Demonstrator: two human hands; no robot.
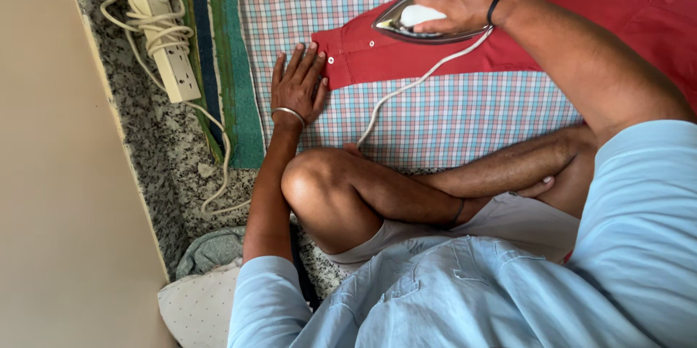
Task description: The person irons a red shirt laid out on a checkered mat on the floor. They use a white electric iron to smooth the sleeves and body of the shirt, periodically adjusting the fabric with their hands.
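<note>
Presently, right hand (465, 1): closed on iron (425, 20), on shirt (581, 29).
Left hand (298, 85): flat, empty, pinning shirt edge.
Risk: cord (406, 90) may snag; lingering may scorch.

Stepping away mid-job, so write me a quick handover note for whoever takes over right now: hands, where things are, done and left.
Left hand: open, flat on the checked cloth, fingertips at the buttoned end of the red shirt, pinning it.
Right hand: grip shut on the iron, which sits on the shirt.
White cord runs from the iron across the cloth; power strip lies on the stone floor at far left.
Done: the buttoned strip lies flat.
Left: cannot tell how much of the shirt is pressed; most of it extends right.
</note>
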